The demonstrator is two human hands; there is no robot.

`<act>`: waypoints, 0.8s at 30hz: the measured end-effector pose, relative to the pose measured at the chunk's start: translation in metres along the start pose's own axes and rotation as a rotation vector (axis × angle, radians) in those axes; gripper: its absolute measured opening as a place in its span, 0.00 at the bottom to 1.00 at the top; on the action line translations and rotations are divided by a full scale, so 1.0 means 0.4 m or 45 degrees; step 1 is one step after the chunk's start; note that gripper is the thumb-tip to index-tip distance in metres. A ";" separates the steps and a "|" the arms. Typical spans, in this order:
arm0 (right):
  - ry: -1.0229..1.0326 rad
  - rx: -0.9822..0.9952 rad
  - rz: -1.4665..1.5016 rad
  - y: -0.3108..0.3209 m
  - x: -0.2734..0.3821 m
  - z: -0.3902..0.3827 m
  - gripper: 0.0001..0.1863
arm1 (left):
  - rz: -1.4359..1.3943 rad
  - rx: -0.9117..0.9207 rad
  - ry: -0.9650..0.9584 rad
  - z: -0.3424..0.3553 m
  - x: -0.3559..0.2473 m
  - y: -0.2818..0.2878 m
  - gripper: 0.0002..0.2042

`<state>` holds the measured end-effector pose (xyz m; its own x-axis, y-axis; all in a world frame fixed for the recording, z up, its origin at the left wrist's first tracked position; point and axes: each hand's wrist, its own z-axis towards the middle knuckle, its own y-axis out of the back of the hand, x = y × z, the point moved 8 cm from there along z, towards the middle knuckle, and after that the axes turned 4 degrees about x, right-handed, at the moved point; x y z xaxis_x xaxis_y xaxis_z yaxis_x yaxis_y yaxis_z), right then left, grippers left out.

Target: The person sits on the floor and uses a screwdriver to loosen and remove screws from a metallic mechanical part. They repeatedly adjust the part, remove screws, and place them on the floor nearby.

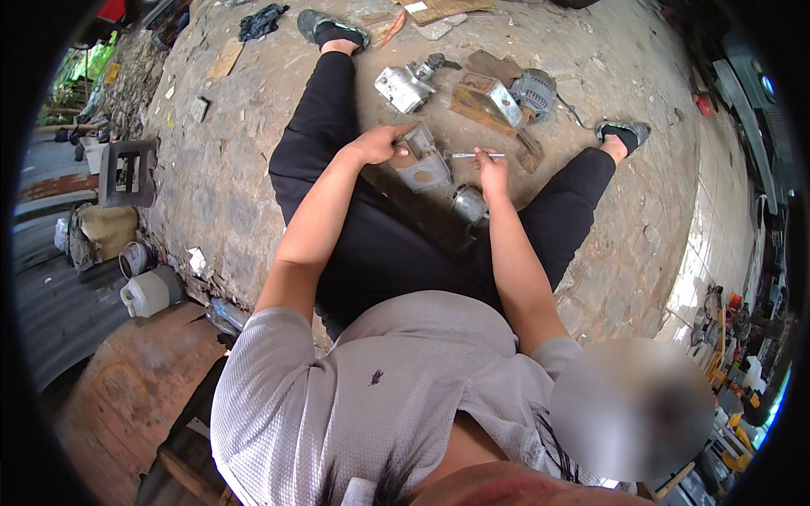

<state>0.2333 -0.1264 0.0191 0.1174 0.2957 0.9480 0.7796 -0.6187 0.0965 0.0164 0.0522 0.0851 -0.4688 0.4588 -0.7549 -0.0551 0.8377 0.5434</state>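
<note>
Clamps slim silver tool (460, 155) in pinched fingers of right hand (493, 171), directing it leftward at grey metal housing (422, 173). Grips housing with fingers of left hand (376, 145). Shows metal cylinder (468, 205) just bodyward of right fingers, silver casting (403, 90) beyond left fingers, finned round unit (534, 89) beyond right fingers.

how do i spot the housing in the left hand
Start at the black trouser legs. Between them, the left hand holds the grey metal housing. Its flat face with a round hole sets it apart from the rounded cylinder by the right hand.
</note>
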 end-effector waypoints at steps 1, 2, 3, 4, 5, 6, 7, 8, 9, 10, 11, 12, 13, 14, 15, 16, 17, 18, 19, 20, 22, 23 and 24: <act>0.042 0.094 0.078 -0.025 0.021 -0.003 0.11 | -0.017 -0.007 0.028 -0.008 0.020 0.001 0.38; 0.080 0.192 0.156 -0.050 0.064 -0.021 0.11 | -0.007 -0.005 0.026 -0.019 0.033 0.002 0.38; 0.118 0.277 0.232 -0.068 0.095 -0.036 0.11 | 0.001 0.002 0.014 -0.020 0.035 0.001 0.38; 0.097 0.252 0.155 -0.059 0.075 -0.029 0.11 | 0.012 0.017 -0.014 -0.014 0.025 -0.004 0.38; 0.076 0.219 0.076 -0.040 0.039 -0.014 0.11 | 0.013 0.016 -0.027 -0.009 0.008 -0.005 0.38; 0.055 0.185 -0.003 -0.019 0.002 -0.004 0.11 | 0.014 0.016 -0.040 -0.007 -0.009 -0.006 0.38; 0.083 0.085 -0.051 -0.013 0.006 -0.002 0.11 | 0.019 -0.001 -0.038 -0.012 -0.012 0.004 0.38; 0.112 -0.017 -0.098 -0.008 0.008 -0.006 0.11 | 0.024 -0.009 -0.037 -0.011 -0.005 0.002 0.38; 0.140 -0.119 -0.144 0.001 0.011 -0.012 0.11 | 0.030 -0.016 -0.036 -0.008 0.004 -0.007 0.39; 0.187 0.000 -0.040 -0.030 0.035 -0.015 0.11 | 0.037 -0.026 -0.027 -0.009 0.019 -0.006 0.39; 0.226 0.118 0.064 -0.051 0.067 -0.025 0.11 | 0.046 -0.027 -0.037 -0.014 0.016 -0.005 0.39; 0.265 0.236 0.168 -0.079 0.098 -0.033 0.11 | 0.055 -0.027 -0.047 -0.018 0.013 -0.006 0.39; 0.222 0.182 0.167 -0.068 0.084 -0.027 0.11 | 0.064 -0.015 -0.079 -0.013 -0.007 -0.008 0.39; 0.177 0.125 0.168 -0.055 0.052 -0.015 0.10 | 0.046 0.020 -0.089 -0.006 -0.016 -0.012 0.39; 0.132 0.066 0.169 -0.036 0.019 -0.009 0.10 | 0.017 0.030 -0.074 -0.005 -0.020 -0.015 0.39; 0.062 0.006 0.171 -0.017 0.000 -0.002 0.10 | -0.006 0.027 -0.052 -0.007 -0.009 -0.009 0.39; -0.008 -0.055 0.173 0.010 -0.017 0.003 0.10 | -0.029 0.024 -0.029 -0.007 -0.001 -0.007 0.40; -0.078 -0.116 0.176 0.030 -0.036 0.008 0.09 | -0.002 -0.007 -0.067 -0.005 -0.008 -0.009 0.40; 0.002 -0.013 0.223 0.004 -0.005 0.010 0.10 | 0.029 -0.042 -0.095 -0.008 -0.004 -0.011 0.40; 0.072 0.092 0.267 -0.017 0.038 -0.001 0.10 | 0.051 -0.073 -0.118 -0.018 -0.011 -0.016 0.40; 0.190 0.234 0.316 -0.052 0.123 -0.029 0.10 | 0.075 -0.060 -0.056 -0.029 -0.032 -0.018 0.40; 0.178 0.179 0.324 -0.039 0.115 -0.031 0.10 | 0.088 -0.049 -0.038 -0.032 -0.063 -0.018 0.41; 0.166 0.125 0.332 -0.027 0.107 -0.032 0.10 | 0.168 -0.064 -0.034 -0.044 -0.093 -0.023 0.41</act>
<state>0.2222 -0.1163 0.0623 0.2464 0.0368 0.9685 0.7900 -0.5865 -0.1787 0.0187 0.0222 0.1146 -0.4513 0.5721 -0.6848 -0.0389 0.7541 0.6556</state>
